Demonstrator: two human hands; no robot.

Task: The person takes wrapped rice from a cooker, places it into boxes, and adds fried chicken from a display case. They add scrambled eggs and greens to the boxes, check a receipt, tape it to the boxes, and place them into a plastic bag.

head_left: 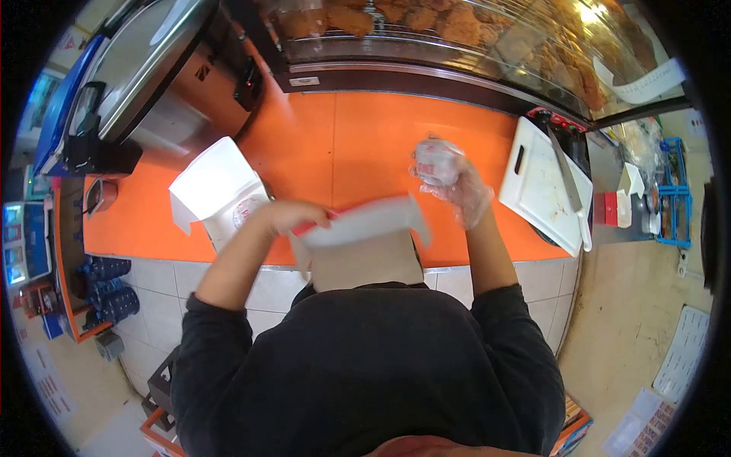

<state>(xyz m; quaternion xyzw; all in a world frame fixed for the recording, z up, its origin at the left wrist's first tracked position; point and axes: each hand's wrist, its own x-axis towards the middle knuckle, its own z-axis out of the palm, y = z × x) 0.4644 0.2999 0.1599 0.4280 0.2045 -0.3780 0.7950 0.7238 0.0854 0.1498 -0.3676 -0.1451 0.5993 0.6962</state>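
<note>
My left hand (301,216) is bare and closed on the red-edged lid of a cardboard takeaway box (365,263). The box stands open at the counter's front edge, against my body, and its lid is blurred by motion. In my right hand (470,196), which wears a clear plastic glove, is a round white wrapped packet (437,161) with red print. It is held up over the counter, right of the box. Left of my left hand sits a second open white box (217,179); a similar round packet (247,211) with red print lies inside it.
A white cutting board (537,179) with a knife (565,171) on it lies at the right. A glass display case (449,46) of fried food borders the back of the orange counter (304,137). A large steel cooker (175,76) stands at the left.
</note>
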